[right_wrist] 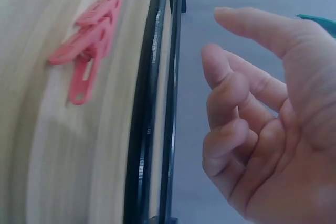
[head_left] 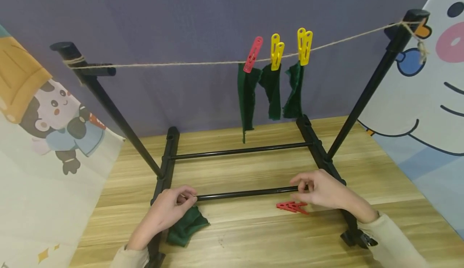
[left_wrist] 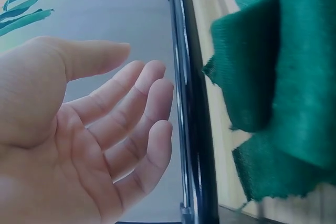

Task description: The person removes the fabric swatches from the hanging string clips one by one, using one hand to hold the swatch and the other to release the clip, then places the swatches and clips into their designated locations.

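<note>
My left hand is above the left end of the rack's front black bar, its fingers relaxed and nothing in them. Just below it, a crumpled dark green cloth lies on the table by the left foot; the left wrist view shows this cloth beyond the bar. My right hand hovers over the bar's right end, fingers loosely bent and holding nothing. Red plastic clothespins lie on the wood beside its fingertips. The right wrist view shows overlapping red pieces; whether one pin or two, I cannot tell.
A twine line runs between two black posts. Three green cloth strips hang from it, held by a red clothespin and two yellow ones. The rear bar crosses behind. Cartoon-printed panels flank the wooden table.
</note>
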Demonstrator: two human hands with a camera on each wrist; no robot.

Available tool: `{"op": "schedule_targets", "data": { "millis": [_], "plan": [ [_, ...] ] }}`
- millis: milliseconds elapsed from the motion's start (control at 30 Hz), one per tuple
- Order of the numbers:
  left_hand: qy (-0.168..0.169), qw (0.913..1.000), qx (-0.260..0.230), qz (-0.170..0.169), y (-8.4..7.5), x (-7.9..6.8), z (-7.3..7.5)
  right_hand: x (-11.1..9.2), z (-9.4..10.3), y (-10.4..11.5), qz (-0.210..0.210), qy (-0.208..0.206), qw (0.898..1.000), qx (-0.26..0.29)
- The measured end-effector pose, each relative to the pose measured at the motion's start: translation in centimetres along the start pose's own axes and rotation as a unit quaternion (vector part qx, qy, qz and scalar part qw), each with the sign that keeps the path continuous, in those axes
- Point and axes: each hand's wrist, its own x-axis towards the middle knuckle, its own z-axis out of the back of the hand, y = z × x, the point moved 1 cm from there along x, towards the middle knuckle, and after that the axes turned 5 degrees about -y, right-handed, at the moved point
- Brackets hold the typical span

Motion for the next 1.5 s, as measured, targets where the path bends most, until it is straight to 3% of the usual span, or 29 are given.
{"op": "schedule_targets", "data": {
  "millis": [300,533,833,1033,1367,1500],
  "plan": [
    [0.006,0.9998,-0.017,-0.006,-0.8,0.2,-0.3,0.5,0.5,0.9,0.008,-0.002,1.000,-0.015],
    [-0.015,0.9992,-0.029,-0.025,-1.7,1.0,0.2,1.5,1.6,2.3,0.038,-0.028,0.998,-0.030],
    [-0.011,0.9980,-0.050,-0.036,-3.0,2.2,0.1,2.2,3.4,4.5,0.073,-0.044,0.996,-0.024],
    [-0.006,0.9970,-0.065,-0.042,-3.8,2.7,0.3,2.6,4.1,5.8,0.066,-0.052,0.996,-0.015],
    [-0.026,0.9928,-0.092,-0.072,-5.8,4.4,0.8,3.7,6.2,8.1,0.076,-0.112,0.990,-0.040],
    [-0.031,0.9908,-0.102,-0.084,-6.6,5.0,1.1,3.9,7.3,8.9,0.106,-0.137,0.984,-0.050]
  ]
}}
